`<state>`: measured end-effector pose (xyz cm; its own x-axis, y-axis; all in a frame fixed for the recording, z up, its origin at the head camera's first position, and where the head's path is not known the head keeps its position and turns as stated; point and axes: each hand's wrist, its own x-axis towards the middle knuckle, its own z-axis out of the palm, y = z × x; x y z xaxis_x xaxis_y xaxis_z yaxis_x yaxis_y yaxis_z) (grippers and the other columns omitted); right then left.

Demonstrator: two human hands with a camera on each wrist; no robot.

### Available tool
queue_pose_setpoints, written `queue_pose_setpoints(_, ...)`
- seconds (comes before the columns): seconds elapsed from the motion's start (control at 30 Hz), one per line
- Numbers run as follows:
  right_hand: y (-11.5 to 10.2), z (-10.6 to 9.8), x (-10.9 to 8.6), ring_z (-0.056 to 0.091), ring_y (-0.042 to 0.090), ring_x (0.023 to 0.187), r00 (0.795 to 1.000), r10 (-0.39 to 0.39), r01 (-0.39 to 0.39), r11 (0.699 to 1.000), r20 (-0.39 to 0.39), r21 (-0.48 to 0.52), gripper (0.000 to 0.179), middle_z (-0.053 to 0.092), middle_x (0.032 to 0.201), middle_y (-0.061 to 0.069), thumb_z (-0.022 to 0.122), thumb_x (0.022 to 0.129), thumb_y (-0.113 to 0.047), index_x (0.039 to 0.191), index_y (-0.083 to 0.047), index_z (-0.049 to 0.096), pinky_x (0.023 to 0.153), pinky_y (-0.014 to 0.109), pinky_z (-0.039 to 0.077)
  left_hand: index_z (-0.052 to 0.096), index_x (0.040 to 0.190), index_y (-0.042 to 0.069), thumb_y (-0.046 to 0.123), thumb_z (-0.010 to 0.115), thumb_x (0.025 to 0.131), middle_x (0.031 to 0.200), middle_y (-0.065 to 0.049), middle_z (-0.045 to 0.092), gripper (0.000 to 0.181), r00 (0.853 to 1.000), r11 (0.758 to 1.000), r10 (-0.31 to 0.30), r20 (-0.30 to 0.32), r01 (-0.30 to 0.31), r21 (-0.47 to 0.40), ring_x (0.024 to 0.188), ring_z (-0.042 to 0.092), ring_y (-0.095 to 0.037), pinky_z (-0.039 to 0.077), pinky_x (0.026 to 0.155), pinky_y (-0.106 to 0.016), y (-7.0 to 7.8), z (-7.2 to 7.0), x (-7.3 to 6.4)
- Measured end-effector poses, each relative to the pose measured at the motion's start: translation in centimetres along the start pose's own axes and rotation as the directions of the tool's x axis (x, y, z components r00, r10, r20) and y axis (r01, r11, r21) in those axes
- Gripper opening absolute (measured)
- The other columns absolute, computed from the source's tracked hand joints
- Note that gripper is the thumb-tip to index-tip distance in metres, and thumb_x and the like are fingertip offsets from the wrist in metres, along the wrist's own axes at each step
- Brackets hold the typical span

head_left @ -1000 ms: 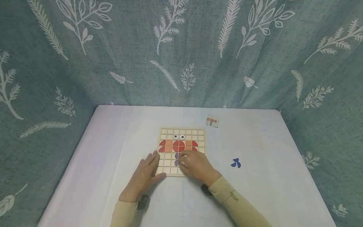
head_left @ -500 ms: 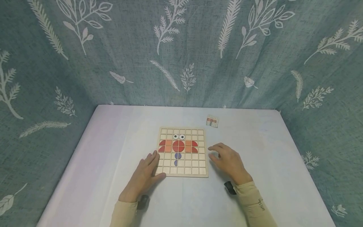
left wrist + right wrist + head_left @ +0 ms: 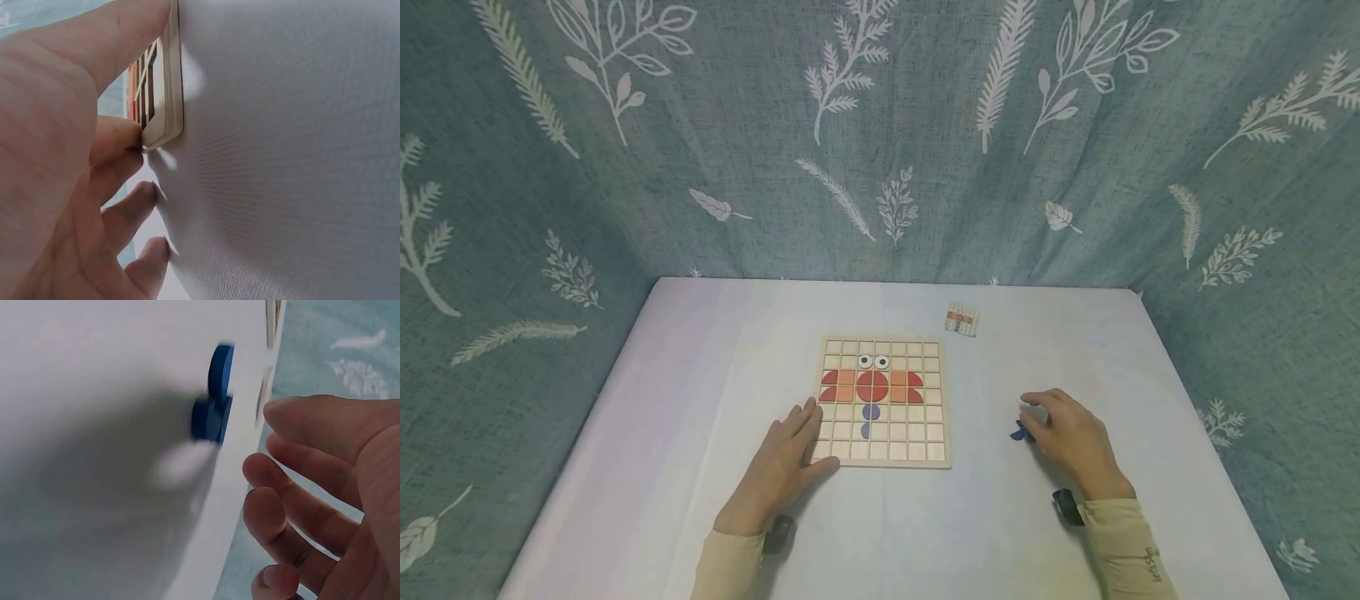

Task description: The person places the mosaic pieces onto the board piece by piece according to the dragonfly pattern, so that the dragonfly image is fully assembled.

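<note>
A wooden grid board (image 3: 917,432) lies on the white table, with red, orange and blue pieces and two eye discs set in its cells. My left hand (image 3: 778,462) rests at its near left corner, thumb by the front edge and fingers along the left side. In the left wrist view the board's corner (image 3: 167,119) shows between thumb and index finger. To the right of the board, my right hand (image 3: 1075,440) hovers beside loose blue curved pieces (image 3: 1018,432), partly hiding them. The right wrist view shows these blue pieces (image 3: 219,375) apart from the loosely bent fingers, which hold nothing.
A small pattern card (image 3: 962,320) lies behind the board to the right, printed with a similar crab-like figure. Patterned green curtains (image 3: 880,208) hang along the back and sides of the white table (image 3: 752,333).
My right hand has left the board and moved right to the loose blue pieces. The blue shapes it covered on the board now show. My left hand has stayed in place.
</note>
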<state>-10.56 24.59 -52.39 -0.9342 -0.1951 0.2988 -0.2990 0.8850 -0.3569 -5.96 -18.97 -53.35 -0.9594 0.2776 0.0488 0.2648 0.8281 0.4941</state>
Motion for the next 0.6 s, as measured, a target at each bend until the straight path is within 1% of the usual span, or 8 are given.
queue_pose_setpoints(0.07,0.35,-0.48,-0.2,0.061,0.017,0.074,0.996,0.065,-0.065,0.998,0.054,-0.002,0.026,0.073,0.105,0.008,0.077,0.088,-0.017,0.112,-0.008,0.075,0.064,0.039,0.056,0.039,0.153,-0.002,0.039,0.076,0.091,0.16,-0.021,0.035,0.083,1.0,1.0,-0.002,-0.002,0.002,-0.004,0.147,0.031,-0.042,0.024,0.118,-0.063,0.02,-0.03,-0.02)
queue_pose_setpoints(0.13,0.51,-0.77,-0.26,0.061,0.019,0.075,0.987,0.119,-0.12,0.993,0.103,-0.002,0.025,0.073,0.105,0.009,0.075,0.09,-0.018,0.113,-0.008,0.074,0.066,0.04,0.056,0.04,0.153,-0.003,0.038,0.076,0.09,0.159,-0.021,0.035,0.083,1.0,1.0,0.001,-0.009,-0.002,-0.004,0.146,0.032,-0.042,0.025,0.118,-0.063,-0.01,-0.01,-0.03)
queue_pose_setpoints(0.17,0.55,-0.86,-0.24,0.06,0.019,0.076,0.983,0.135,-0.136,0.991,0.121,-0.005,0.025,0.073,0.104,0.009,0.075,0.09,-0.019,0.112,-0.008,0.075,0.066,0.04,0.056,0.04,0.152,-0.003,0.038,0.077,0.09,0.159,-0.021,0.036,0.083,1.0,1.0,0.002,-0.011,-0.002,-0.004,0.146,0.032,-0.043,0.025,0.118,-0.063,-0.03,0.01,-0.04)
queue_pose_setpoints(0.27,0.6,-0.91,-0.15,0.06,0.019,0.075,0.974,0.151,-0.153,0.988,0.17,-0.002,0.023,0.073,0.1,0.008,0.075,0.09,-0.021,0.11,-0.008,0.075,0.064,0.039,0.054,0.041,0.152,-0.003,0.038,0.078,0.089,0.159,-0.021,0.036,0.084,1.0,1.0,0.006,-0.017,-0.006,0.003,0.146,0.033,-0.043,0.025,0.117,-0.064,-0.13,0.17,0.01)
queue_pose_setpoints(0.4,0.39,-0.62,-0.07,0.061,0.018,0.075,0.969,0.136,-0.141,0.99,0.205,0.008,0.022,0.073,0.097,0.005,0.078,0.088,-0.023,0.105,-0.01,0.076,0.063,0.039,0.053,0.041,0.152,-0.003,0.039,0.077,0.089,0.159,-0.021,0.036,0.085,1.0,1.0,0.009,-0.013,-0.009,0.01,0.146,0.033,-0.043,0.026,0.117,-0.064,-0.28,0.4,0.08)
queue_pose_setpoints(0.47,0.19,-0.38,-0.03,0.062,0.017,0.076,0.972,0.123,-0.127,0.992,0.198,0.006,0.022,0.074,0.098,0.004,0.08,0.087,-0.024,0.104,-0.011,0.076,0.065,0.039,0.054,0.041,0.152,-0.003,0.039,0.077,0.089,0.159,-0.021,0.036,0.085,1.0,1.0,0.009,-0.012,-0.009,0.01,0.146,0.033,-0.043,0.026,0.117,-0.064,-0.32,0.44,0.08)
queue_pose_setpoints(0.6,-0.31,0.06,0.12,0.064,0.018,0.076,0.984,0.071,-0.07,0.997,0.162,-0.007,0.022,0.074,0.096,0.004,0.083,0.084,-0.022,0.102,-0.011,0.076,0.066,0.04,0.056,0.041,0.152,-0.003,0.039,0.077,0.089,0.159,-0.021,0.036,0.084,1.0,1.0,0.012,-0.014,-0.012,0.01,0.146,0.033,-0.042,0.026,0.117,-0.064,-0.32,0.41,0.06)
